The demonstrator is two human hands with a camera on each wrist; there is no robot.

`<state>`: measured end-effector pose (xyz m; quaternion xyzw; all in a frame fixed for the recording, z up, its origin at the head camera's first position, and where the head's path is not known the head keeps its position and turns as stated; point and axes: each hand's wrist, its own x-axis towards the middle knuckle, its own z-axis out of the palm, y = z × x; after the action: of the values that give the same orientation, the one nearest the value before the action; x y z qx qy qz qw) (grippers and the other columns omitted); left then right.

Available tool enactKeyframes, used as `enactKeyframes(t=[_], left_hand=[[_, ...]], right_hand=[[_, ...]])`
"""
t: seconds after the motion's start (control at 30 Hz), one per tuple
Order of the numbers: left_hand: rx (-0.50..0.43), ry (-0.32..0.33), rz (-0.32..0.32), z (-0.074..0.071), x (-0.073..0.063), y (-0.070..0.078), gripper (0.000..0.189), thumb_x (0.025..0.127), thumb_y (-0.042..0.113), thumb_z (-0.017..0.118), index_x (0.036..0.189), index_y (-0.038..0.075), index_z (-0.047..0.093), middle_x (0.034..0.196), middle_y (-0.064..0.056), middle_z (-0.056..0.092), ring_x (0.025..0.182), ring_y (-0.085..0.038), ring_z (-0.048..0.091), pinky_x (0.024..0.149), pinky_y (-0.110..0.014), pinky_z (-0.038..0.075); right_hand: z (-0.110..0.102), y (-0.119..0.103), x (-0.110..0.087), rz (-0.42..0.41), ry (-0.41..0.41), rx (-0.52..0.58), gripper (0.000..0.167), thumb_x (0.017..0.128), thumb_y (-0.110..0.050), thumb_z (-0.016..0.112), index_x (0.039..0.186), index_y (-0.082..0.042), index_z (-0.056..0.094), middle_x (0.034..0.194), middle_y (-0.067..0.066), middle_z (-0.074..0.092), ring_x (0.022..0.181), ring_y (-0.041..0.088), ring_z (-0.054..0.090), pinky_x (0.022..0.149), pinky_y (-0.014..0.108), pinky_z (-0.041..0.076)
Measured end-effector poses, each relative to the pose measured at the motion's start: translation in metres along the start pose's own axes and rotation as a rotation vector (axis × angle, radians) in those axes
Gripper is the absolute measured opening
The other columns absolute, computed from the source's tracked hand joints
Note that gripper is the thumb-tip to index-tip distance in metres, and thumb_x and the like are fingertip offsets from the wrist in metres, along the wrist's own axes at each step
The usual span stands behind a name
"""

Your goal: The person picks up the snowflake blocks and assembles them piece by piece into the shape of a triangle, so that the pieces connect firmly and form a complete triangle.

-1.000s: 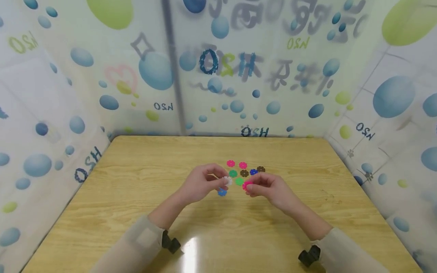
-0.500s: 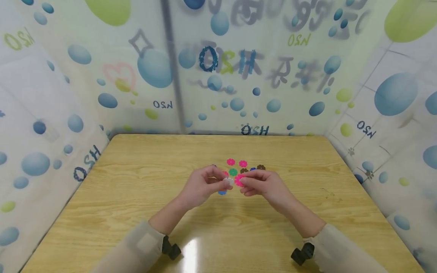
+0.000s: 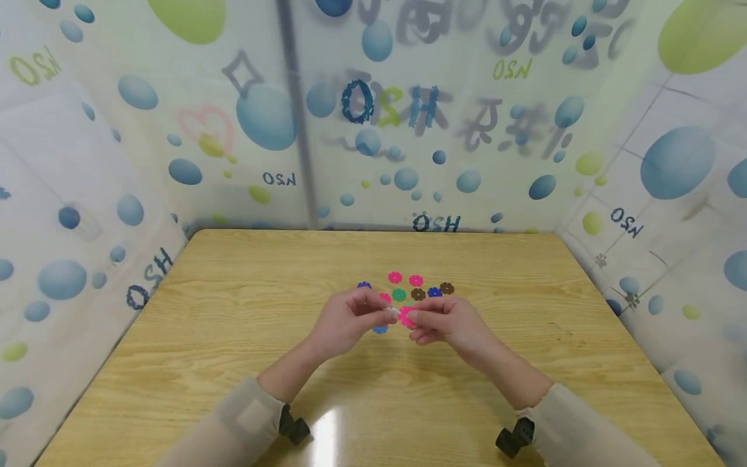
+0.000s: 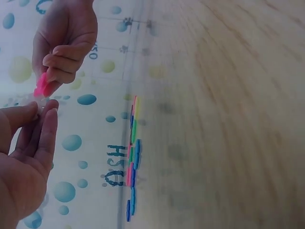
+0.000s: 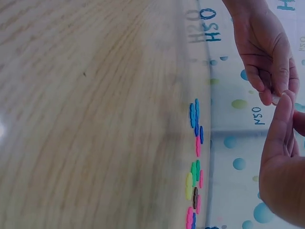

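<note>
Pink disc (image 3: pixel 404 316) is pinched by right hand (image 3: pixel 458 324), white disc (image 3: pixel 393 312) by left hand (image 3: pixel 344 324), before mirrored "H2O" (image 3: pixel 390 107).

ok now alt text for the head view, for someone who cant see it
A left hand pinches a white piece and a right hand pinches a pink flower-shaped piece close beside it, above a wooden table. Loose flower-shaped pieces in pink, green, brown and blue lie on the table, mostly beyond the hands. Behind is a bubble-print backdrop.
</note>
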<state>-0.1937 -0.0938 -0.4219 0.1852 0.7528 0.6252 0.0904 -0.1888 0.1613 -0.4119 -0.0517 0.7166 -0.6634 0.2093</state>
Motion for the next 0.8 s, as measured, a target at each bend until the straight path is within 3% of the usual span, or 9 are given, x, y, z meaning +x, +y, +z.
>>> enactKeyframes(t=[0.23,0.47,0.67,0.8], left_hand=[[0.013,0.013,0.039,0.005,-0.001,-0.003,0.006,0.103,0.017,0.079,0.105,0.011,0.079,0.102,-0.007,0.084,0.1,-0.032,0.082,0.093,-0.059,0.067],[-0.072,0.012,0.058,0.01,-0.001,-0.007,0.005,0.102,0.004,0.077,0.1,0.001,0.074,0.102,-0.016,0.082,0.095,-0.019,0.082,0.088,-0.033,0.069],[-0.097,0.031,0.119,0.014,0.0,-0.011,0.006,0.099,-0.003,0.077,0.097,-0.005,0.072,0.101,-0.024,0.08,0.09,-0.015,0.082,0.085,-0.034,0.07],[-0.07,0.058,0.121,0.014,-0.001,-0.011,0.005,0.097,-0.004,0.078,0.096,-0.005,0.073,0.099,-0.023,0.08,0.089,-0.018,0.083,0.083,-0.034,0.07]], right_hand=[[0.001,0.003,-0.001,0.026,-0.001,0.043,0.027,0.107,-0.019,0.073,0.121,0.004,0.073,0.106,0.013,0.081,0.085,0.015,0.081,0.082,0.03,0.07],[0.002,0.002,-0.001,0.037,-0.028,0.102,0.019,0.109,-0.013,0.069,0.117,0.004,0.073,0.101,0.008,0.082,0.083,0.012,0.08,0.079,0.027,0.069],[0.007,0.0,-0.001,0.031,-0.031,0.156,0.012,0.109,-0.008,0.066,0.11,0.002,0.072,0.096,0.008,0.081,0.08,0.012,0.08,0.077,0.026,0.069],[0.011,0.0,0.001,0.035,-0.022,0.198,0.011,0.109,-0.008,0.066,0.108,0.002,0.072,0.095,0.009,0.08,0.082,0.013,0.081,0.078,0.026,0.069]])
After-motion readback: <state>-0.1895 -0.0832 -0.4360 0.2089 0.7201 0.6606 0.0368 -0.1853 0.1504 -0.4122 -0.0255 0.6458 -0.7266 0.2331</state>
